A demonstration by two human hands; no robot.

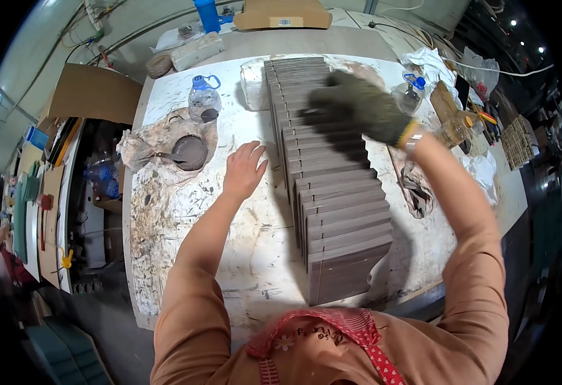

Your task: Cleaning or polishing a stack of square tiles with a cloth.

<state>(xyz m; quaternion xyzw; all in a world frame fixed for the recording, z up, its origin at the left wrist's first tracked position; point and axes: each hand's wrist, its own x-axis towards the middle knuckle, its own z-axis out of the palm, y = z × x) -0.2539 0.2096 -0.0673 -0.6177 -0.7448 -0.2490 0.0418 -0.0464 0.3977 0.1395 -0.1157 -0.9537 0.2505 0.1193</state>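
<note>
A long row of grey-brown wood-grain panels (345,237), each with a curved right edge, stands leaning one against another across the white table. My right hand (364,109), in a dark green work glove with a yellow cuff, is over the far half of the row. Its fingers look spread and somewhat blurred, and whether they touch the panels I cannot tell. Bare, my left hand (245,168) rests on the table just left of the row, fingers stretched out and holding nothing.
Left of the row, a round dish of dark paste (191,154) with a spatula across it lies on a stained cloth (143,151). Behind is a clear blue-capped bottle (204,101). A white block (253,83) borders the far panels. Bottles, rags and tools crowd the right side.
</note>
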